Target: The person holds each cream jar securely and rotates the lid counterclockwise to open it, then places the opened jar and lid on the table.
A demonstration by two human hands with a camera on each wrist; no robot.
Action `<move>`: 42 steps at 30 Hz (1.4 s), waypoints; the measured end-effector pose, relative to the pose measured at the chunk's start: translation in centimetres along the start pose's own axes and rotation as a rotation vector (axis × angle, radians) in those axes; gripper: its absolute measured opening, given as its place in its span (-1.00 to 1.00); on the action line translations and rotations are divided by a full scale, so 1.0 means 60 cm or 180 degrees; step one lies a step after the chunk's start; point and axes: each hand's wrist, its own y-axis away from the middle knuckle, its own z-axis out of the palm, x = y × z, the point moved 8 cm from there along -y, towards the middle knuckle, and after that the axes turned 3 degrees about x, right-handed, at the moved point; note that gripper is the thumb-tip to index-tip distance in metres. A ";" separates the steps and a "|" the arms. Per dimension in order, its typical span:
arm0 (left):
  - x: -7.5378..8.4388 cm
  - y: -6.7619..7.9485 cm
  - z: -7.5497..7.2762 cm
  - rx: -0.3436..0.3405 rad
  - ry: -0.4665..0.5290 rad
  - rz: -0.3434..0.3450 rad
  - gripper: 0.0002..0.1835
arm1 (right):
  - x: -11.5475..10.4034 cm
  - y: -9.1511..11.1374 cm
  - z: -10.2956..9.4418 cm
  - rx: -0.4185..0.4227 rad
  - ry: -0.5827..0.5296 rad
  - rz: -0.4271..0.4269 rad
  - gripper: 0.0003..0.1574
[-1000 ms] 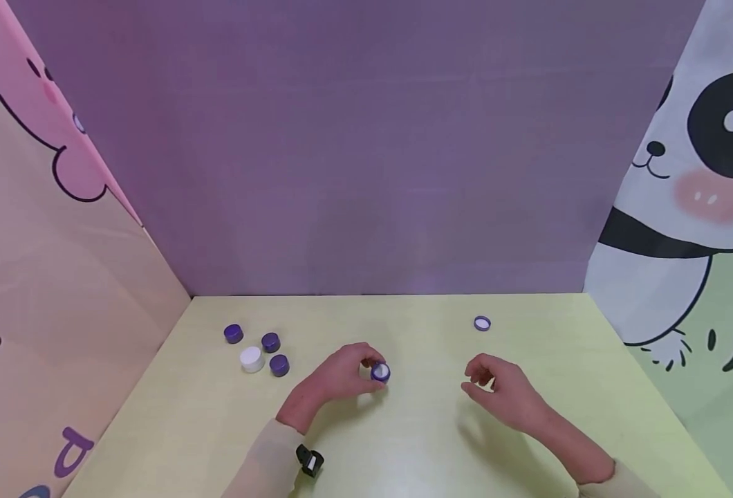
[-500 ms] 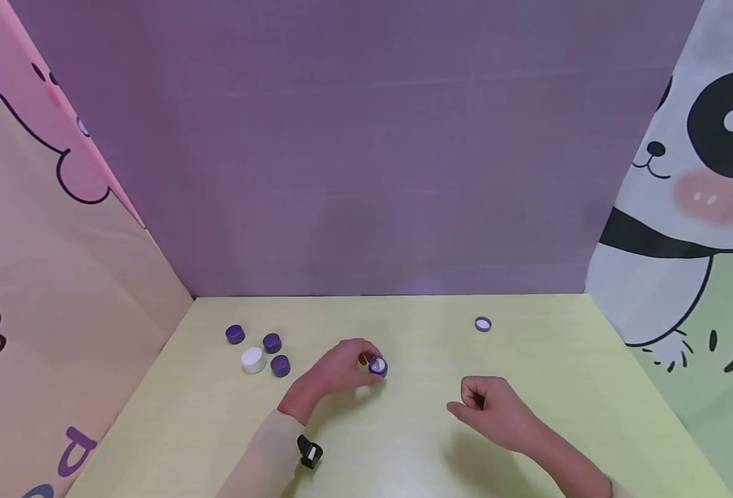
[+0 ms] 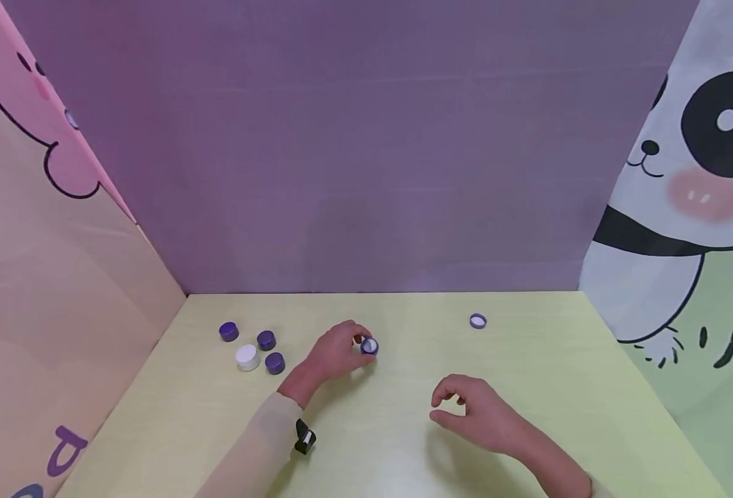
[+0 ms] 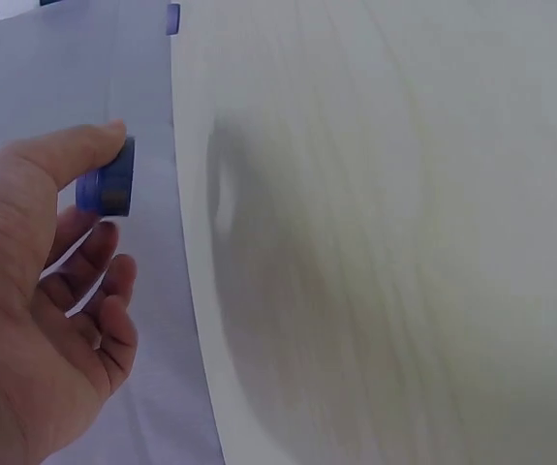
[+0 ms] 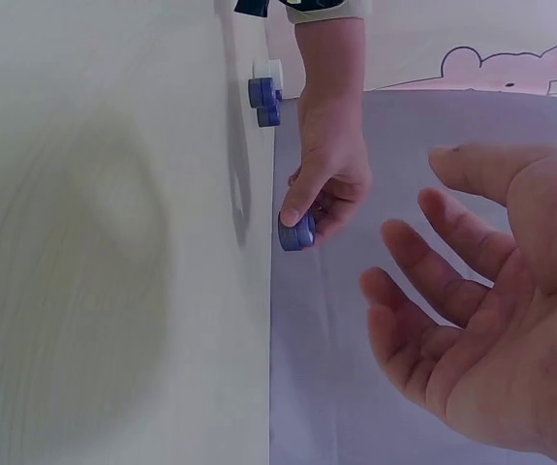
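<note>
My left hand (image 3: pixel 335 353) pinches a small purple bottle cap (image 3: pixel 369 346) between thumb and fingers, its pale inner side facing up in the head view. The left wrist view shows the same purple cap (image 4: pixel 111 182) from its side, raised above its shadow. My right hand (image 3: pixel 475 413) hovers over the table to the right and nearer to me, holding nothing; in the right wrist view its fingers (image 5: pixel 433 271) are loosely bent and spread. Farther back at the right lies another purple cap (image 3: pixel 478 321), pale inside up.
On the left side of the pale table (image 3: pixel 366 456) lie three purple caps (image 3: pixel 275 363) grouped around a white cap (image 3: pixel 247 357). A purple wall (image 3: pixel 366 173) rises behind the table, with printed panels (image 3: pixel 665 290) on both sides.
My left hand has moved slightly away from me and left with the cap. My right hand has shifted left and toward me; its fingers curled in, then loosened again.
</note>
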 end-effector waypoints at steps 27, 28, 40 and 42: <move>-0.024 -0.079 0.012 0.0039 -0.0221 -0.0081 -0.61 | -0.002 0.011 0.034 -0.0340 0.0038 -0.0016 -0.88; -0.025 -0.083 0.014 0.0025 -0.0234 -0.0091 -0.61 | -0.002 0.011 0.035 -0.0339 0.0034 -0.0029 -0.88; -0.036 -0.115 0.008 0.0164 -0.0271 -0.0191 -0.61 | 0.004 -0.002 0.046 -0.0401 0.0012 0.0036 -0.87; -0.037 -0.117 0.008 0.0204 -0.0286 -0.0227 -0.59 | 0.005 -0.004 0.048 -0.0426 -0.0041 0.0059 -0.90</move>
